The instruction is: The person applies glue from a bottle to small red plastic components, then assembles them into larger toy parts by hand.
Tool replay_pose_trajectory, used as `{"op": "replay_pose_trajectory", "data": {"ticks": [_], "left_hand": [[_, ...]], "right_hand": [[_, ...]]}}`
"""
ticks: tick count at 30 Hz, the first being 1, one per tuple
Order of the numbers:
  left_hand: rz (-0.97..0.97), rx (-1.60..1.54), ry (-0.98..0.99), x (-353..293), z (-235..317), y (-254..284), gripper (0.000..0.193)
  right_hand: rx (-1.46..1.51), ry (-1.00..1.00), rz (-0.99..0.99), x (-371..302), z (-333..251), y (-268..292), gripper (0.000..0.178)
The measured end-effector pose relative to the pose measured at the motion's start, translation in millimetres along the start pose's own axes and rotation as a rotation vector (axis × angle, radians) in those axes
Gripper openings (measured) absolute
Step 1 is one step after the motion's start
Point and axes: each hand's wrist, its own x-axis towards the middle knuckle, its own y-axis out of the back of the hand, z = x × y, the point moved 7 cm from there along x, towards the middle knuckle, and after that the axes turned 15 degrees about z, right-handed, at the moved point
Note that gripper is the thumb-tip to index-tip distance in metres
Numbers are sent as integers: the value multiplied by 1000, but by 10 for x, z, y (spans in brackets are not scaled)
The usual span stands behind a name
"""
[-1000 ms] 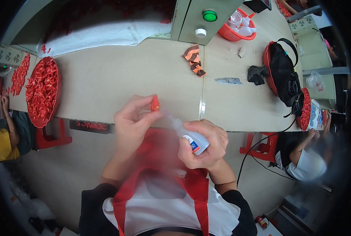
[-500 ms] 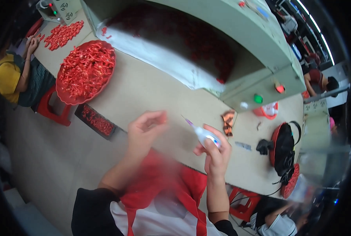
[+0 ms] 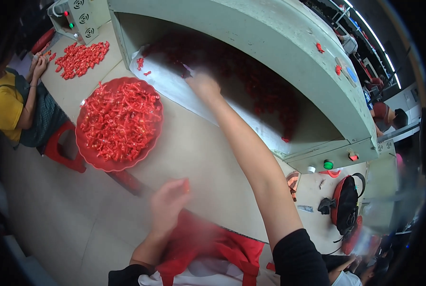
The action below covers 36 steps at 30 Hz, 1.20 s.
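Note:
My left hand is above the table's near edge, blurred. Its fingers are pinched on a small red piece that shows at the fingertips. My right arm stretches forward, and my right hand is inside the open front of a pale green cabinet. It is closed around a small squeeze bottle, whose purple, thin nozzle sticks out; the bottle's body is hidden by the hand. Beneath it is a white sheet. Many small red pieces lie in the shaded cabinet.
A scalloped red bowl heaped with red figures stands at left. Red pieces lie beyond it, beside a co-worker. At right are cabinet knobs, an orange-and-black wrapper and a black bag.
My right hand has moved forward and left into the cabinet with the squeeze bottle. My left hand has come slightly nearer to me, still with the red piece. The view has shifted.

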Motion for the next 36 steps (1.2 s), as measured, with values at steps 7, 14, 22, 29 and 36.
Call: {"op": "replay_pose_trajectory", "data": {"ticks": [7,14,22,29,36], "left_hand": [[30,-5,60,38,-105,35,31],[-119,-28,117,-111,-48,-289,32],[-399,103,-10,-643,-111,-934,33],[-472,271,-298,-1062,17,-1209,35],[-511,361,-321,-1212,25,-1292,33]], "right_hand": [[41,10,43,-186,181,313,33],[708,-394,-320,-1990,175,1821,9],[787,-500,-72,-2989,596,2598,9],[744,-420,52,-3269,825,2961,8],[699,-214,222,-3394,876,3113,8]]}}
